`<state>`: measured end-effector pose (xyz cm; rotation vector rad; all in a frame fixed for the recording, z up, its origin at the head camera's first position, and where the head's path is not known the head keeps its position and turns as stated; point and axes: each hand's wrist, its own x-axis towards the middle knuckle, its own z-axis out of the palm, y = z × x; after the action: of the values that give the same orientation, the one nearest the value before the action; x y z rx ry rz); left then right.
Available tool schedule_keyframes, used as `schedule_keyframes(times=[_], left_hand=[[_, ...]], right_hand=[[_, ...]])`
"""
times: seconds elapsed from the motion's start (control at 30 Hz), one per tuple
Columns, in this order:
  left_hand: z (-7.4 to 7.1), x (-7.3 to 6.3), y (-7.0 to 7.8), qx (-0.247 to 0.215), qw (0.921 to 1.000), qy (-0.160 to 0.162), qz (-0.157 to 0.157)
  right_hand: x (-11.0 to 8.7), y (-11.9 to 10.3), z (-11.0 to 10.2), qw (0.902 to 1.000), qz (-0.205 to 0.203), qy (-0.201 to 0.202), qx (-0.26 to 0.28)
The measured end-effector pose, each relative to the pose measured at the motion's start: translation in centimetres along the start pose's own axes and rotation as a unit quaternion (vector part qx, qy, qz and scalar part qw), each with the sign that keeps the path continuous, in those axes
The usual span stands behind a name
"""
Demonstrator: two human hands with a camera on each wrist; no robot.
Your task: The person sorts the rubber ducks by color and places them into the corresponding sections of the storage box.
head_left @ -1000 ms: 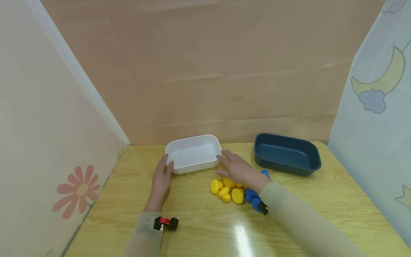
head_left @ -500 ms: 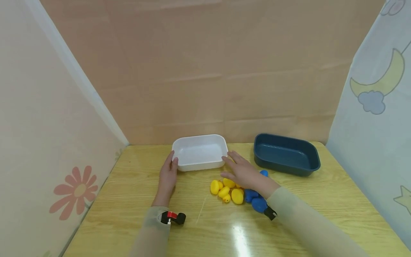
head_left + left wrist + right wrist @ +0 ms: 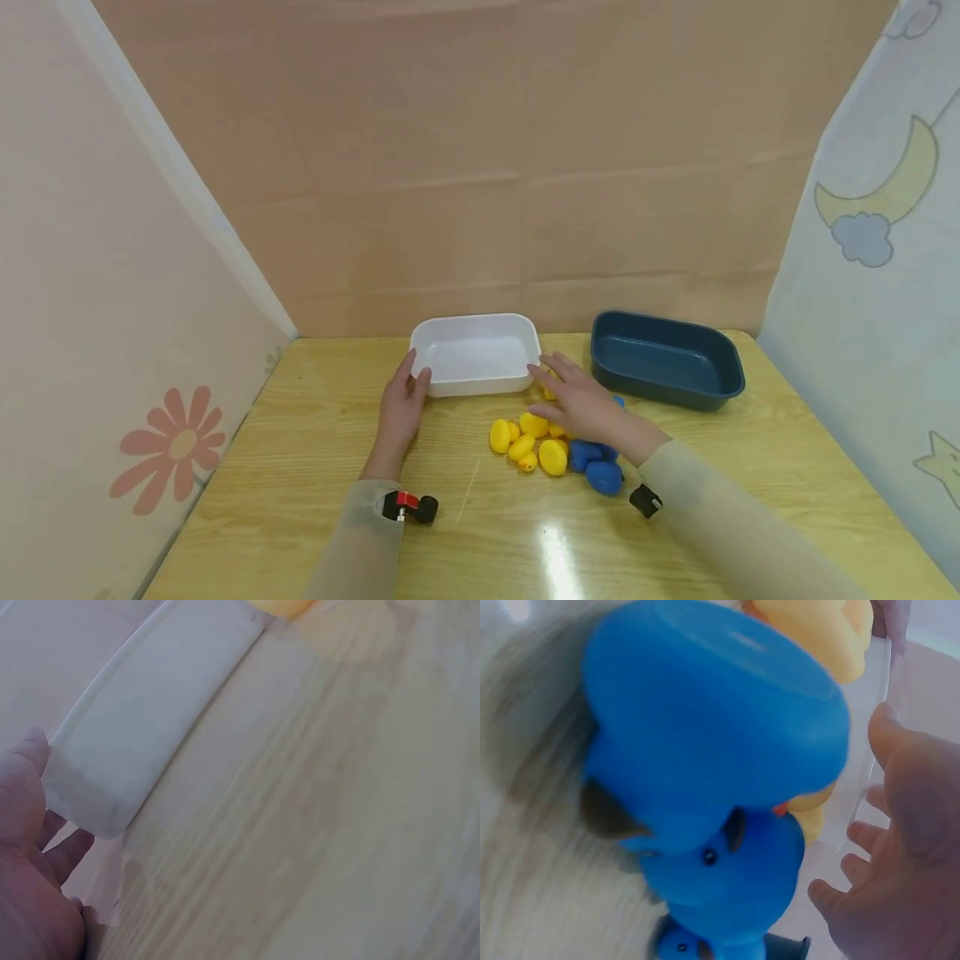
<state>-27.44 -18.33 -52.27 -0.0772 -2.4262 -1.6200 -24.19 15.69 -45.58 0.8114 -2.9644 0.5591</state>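
Observation:
A white plastic bin (image 3: 474,387) stands on the table toward the back, left of centre. My left hand (image 3: 401,408) is at its left end, fingers fairly straight, thumb at the near corner; the left wrist view shows the thumb by the rim and fingertips low at the bin's end (image 3: 112,750). Over at the right end, my right hand (image 3: 588,404) reaches with spread fingertips to the bin's near corner. Beneath and beside that hand lie several yellow rubber ducks (image 3: 553,458) and blue rubber ducks (image 3: 604,477), some partly hidden by it. Blue ducks (image 3: 712,712) fill the right wrist view.
A dark blue bin (image 3: 667,362) stands at the back right, right of my right hand. Behind both bins rises a tan backdrop (image 3: 480,183); printed side panels (image 3: 862,275) flank the wooden table (image 3: 330,433).
The white bin has slid right across the table and turned slightly straighter, with both hands moving right alongside it. A yellow duck now shows by its right end. The other ducks stay in place.

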Motion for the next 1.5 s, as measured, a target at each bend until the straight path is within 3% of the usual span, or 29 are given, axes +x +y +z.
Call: schedule_keyframes(times=[0.13,0.37,0.5,0.6,0.77,0.93,1.33,1.5], left_hand=[[0.0,0.0,-0.1,0.011,0.9999,0.007,0.0],[0.1,0.2,0.1,0.01,0.9997,-0.002,0.022],[0.3,0.3,0.2,0.011,0.9999,-0.007,0.011],[0.2,0.5,0.2,0.019,0.9998,-0.007,0.005],[0.1,1.1,0.0,0.016,0.9995,-0.009,0.026],[0.2,1.5,0.2,0.013,0.9996,-0.011,0.022],[0.3,1.4,0.1,0.0,0.9997,-0.015,0.016],[0.3,1.4,0.3,-0.003,0.9998,-0.013,0.018]], right_hand=[[-0.4,0.4,0.0,0.9997,0.008,0.015,0.02],[-1.7,1.3,0.1,0.9948,0.066,0.036,0.07],[-2.0,1.8,0.2,0.9937,0.075,0.031,0.078],[-1.8,1.9,0.2,0.9923,0.082,0.021,0.091],[-1.2,2.2,0.1,0.9898,0.094,-0.002,0.107],[-0.6,2.7,0.0,0.9898,0.097,0.0,0.104],[0.8,3.7,0.5,0.9838,0.147,-0.018,0.101],[1.3,3.9,0.6,0.9837,0.15,-0.018,0.098]])
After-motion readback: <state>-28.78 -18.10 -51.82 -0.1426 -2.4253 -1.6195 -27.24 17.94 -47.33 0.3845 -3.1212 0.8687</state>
